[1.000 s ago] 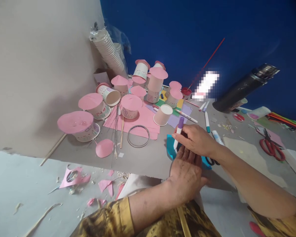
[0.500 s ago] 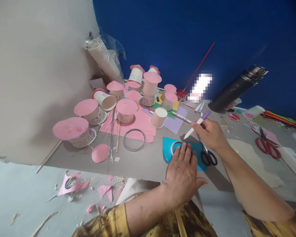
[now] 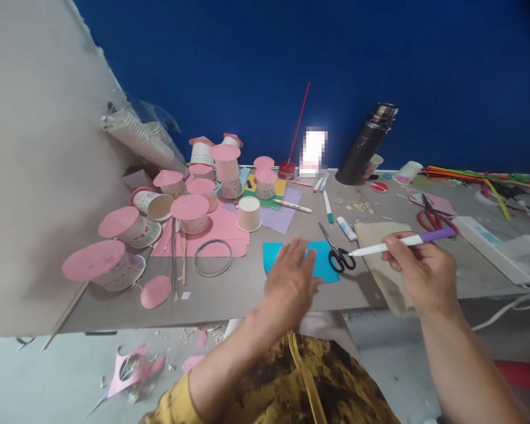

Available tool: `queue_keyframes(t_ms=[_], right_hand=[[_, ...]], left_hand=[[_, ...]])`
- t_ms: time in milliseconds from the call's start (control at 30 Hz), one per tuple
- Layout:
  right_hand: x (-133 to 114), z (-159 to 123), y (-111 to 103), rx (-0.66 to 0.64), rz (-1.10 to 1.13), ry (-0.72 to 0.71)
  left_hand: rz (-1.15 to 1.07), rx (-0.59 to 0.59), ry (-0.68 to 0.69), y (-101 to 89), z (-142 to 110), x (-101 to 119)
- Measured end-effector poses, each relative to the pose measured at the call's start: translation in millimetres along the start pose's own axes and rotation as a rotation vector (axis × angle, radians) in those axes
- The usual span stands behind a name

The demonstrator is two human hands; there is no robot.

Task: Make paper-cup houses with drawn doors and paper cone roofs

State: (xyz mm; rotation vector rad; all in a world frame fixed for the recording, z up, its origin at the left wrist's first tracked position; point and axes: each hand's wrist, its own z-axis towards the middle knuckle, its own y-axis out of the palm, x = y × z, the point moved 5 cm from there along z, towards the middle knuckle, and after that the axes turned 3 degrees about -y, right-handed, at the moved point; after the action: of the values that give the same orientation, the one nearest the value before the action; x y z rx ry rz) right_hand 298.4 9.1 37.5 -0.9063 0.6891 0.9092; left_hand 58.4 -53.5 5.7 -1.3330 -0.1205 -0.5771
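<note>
My left hand (image 3: 290, 282) lies over a sheet of bright blue paper (image 3: 325, 265), fingers stretched out and slightly blurred. It covers most of a pale ring on the paper. In my right hand (image 3: 428, 272) is a white marker (image 3: 404, 244) with a purple end, held between thumb and fingers, its tip pointing left. That tip is close to black-handled scissors (image 3: 342, 260), which lie at the paper's right edge. A beige cloth-like piece (image 3: 382, 274) lies under the marker.
Paper cups with pink tops (image 3: 189, 215) crowd the left, near a metal ring (image 3: 212, 258) and a plain cup (image 3: 249, 214). Behind stand a black flask (image 3: 366, 144) and stacked cups (image 3: 136, 135). Red-handled scissors (image 3: 435, 218) and a white power strip (image 3: 490, 247) lie right.
My right hand has moved right with the marker, away from the blue paper, and the marker now points left. The left hand has shifted slightly over the ring. The view has turned right.
</note>
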Motion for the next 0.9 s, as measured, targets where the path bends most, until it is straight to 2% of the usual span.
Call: queue_keyframes(t_ms=[67,167,267,367,567,900], right_hand=[[0,-9,-3,0.027,0.024,0.029],[-9,-28,2,-0.001,0.022,0.051],[-26,-49,14,-0.093,-0.013,0.018],[-45,-67,27,-0.187,-0.053,-0.094],[-67,-83,52,-0.311,-0.120,-0.359],[-83,-97,93,-0.389,-0.151,-0.701]], left_hand=[[-0.012,-0.035,0.021,-21.3,8,-18],[-0.082,-0.222,0.125,-42.5,23,-38],[-0.183,-0.475,0.182,-45.6,37,-49],[-0.237,-0.576,0.206,-42.4,48,-54],[-0.241,-0.642,0.248,-33.4,55,-54],[-0.249,-0.587,0.228,-25.7,53,-62]])
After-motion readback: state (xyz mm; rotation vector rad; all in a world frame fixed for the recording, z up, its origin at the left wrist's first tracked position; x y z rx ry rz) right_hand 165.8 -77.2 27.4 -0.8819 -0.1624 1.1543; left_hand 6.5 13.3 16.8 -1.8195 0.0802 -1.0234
